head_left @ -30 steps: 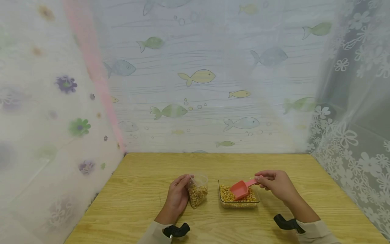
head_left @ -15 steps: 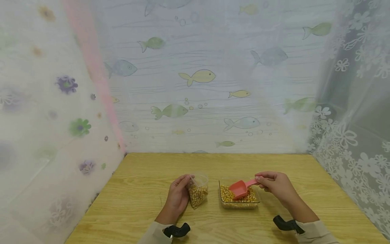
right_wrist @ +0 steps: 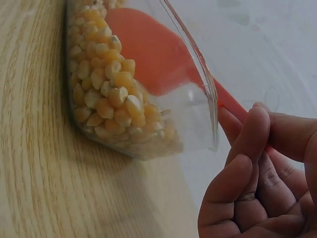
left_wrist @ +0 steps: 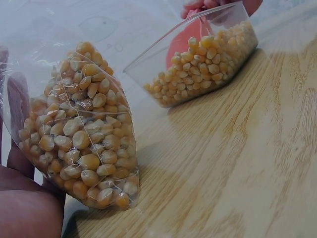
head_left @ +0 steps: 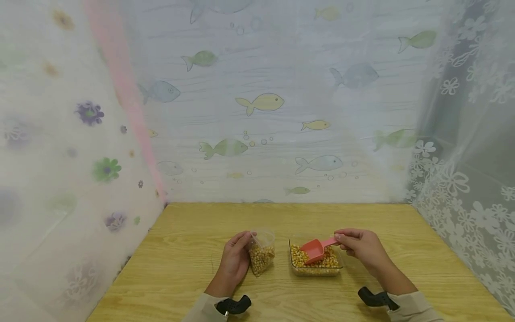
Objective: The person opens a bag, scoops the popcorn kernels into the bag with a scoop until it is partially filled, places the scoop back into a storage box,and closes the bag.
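Note:
My left hand (head_left: 235,257) holds a clear plastic bag (head_left: 261,257) by its upper edge, thumb in front. Corn kernels (left_wrist: 81,134) fill the lower part of the bag, whose mouth stands open at the top. To its right a clear rectangular container (head_left: 315,271) sits on the table with more corn kernels (right_wrist: 106,94) in it. My right hand (head_left: 362,246) pinches the handle of a pink scoop (head_left: 313,251) between thumb and fingers. The scoop's bowl lies inside the container, its front edge down among the kernels, and the handle crosses the right rim.
The wooden table (head_left: 193,223) carries the container. Behind it hangs a translucent curtain (head_left: 261,147) with printed fish, and flowered sheets close off both sides. A black wrist mount (head_left: 233,305) is on the left sleeve, another black mount (head_left: 376,298) on the right.
My right hand and the scoop have shifted slightly left, the scoop's bowl moving toward the left side of the container. The left hand and the bag have stayed in place.

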Available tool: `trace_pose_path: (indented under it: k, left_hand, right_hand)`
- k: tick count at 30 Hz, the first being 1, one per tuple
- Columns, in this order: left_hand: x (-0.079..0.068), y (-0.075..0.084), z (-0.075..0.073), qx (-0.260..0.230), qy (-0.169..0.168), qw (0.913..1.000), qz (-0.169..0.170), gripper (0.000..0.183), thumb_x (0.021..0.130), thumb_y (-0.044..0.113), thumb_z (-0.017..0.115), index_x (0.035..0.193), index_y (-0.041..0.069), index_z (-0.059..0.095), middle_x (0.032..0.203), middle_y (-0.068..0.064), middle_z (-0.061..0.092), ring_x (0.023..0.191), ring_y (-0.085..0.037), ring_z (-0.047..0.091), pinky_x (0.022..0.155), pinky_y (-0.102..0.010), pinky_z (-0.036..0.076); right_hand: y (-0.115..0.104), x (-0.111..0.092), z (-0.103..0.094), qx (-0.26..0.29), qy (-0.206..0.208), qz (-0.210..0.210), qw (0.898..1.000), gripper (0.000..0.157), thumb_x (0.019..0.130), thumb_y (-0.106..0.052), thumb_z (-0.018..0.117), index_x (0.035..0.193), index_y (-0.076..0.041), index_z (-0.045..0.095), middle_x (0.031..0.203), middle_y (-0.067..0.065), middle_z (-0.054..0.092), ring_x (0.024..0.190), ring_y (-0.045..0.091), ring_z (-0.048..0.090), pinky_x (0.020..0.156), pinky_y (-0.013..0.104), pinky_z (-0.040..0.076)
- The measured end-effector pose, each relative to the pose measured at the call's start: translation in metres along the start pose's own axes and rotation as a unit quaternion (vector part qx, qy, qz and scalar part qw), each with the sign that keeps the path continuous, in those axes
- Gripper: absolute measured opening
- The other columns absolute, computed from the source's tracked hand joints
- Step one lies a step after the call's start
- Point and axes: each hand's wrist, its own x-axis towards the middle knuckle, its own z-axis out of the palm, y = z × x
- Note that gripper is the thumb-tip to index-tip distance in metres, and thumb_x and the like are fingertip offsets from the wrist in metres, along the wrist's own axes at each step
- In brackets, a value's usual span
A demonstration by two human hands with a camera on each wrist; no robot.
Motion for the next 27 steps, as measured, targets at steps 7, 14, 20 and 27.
trace_pose_path:
  k: [7, 14, 20, 27]
  left_hand:
    - [-0.0007, -0.0003, 0.0002, 0.003, 0.001, 1.0, 0.0, 0.04, 0.109, 0.005, 0.047, 0.096, 0.022, 0.081, 0.104, 0.006, 0.076, 0.1, -0.008, 0.066, 0.092, -0.023, 0.052]
    - [-0.0001, -0.0003, -0.0001, 0.003, 0.0, 1.0, 0.0, 0.04, 0.11, 0.005, 0.048, 0.096, 0.022, 0.081, 0.104, 0.006, 0.077, 0.102, -0.008, 0.066, 0.094, -0.023, 0.052]
    - [0.0008, -0.0006, -0.0002, 0.003, 0.002, 1.0, 0.0, 0.04, 0.109, 0.005, 0.048, 0.096, 0.022, 0.081, 0.104, 0.006, 0.077, 0.104, -0.009, 0.066, 0.095, -0.024, 0.052]
    - [0.0003, -0.0005, 0.0003, 0.007, 0.004, 1.0, -0.002, 0.041, 0.109, 0.005, 0.048, 0.095, 0.022, 0.082, 0.104, 0.007, 0.077, 0.104, -0.008, 0.066, 0.096, -0.024, 0.052]
  right_hand:
    - [0.0035, -0.0003, 0.0032, 0.024, 0.006, 0.011, 1.0, 0.053, 0.101, -0.034, 0.069, 0.137, 0.004, 0.062, 0.102, -0.001, 0.077, 0.087, 0.01, 0.069, 0.075, 0.03, 0.059]
    - [0.0063, 0.0004, 0.003, 0.035, -0.002, 0.016, 0.999, 0.053, 0.1, -0.035, 0.07, 0.137, 0.003, 0.063, 0.103, -0.003, 0.077, 0.088, 0.01, 0.07, 0.075, 0.029, 0.059]
    - [0.006, 0.0003, 0.0027, 0.017, -0.005, 0.007, 1.0, 0.053, 0.1, -0.035, 0.07, 0.136, 0.003, 0.063, 0.105, -0.001, 0.077, 0.089, 0.014, 0.07, 0.074, 0.031, 0.058]
    - [0.0069, 0.0016, 0.0036, -0.049, -0.01, -0.016, 0.999, 0.049, 0.1, -0.036, 0.07, 0.132, 0.002, 0.067, 0.11, 0.007, 0.078, 0.091, 0.023, 0.072, 0.072, 0.034, 0.059]
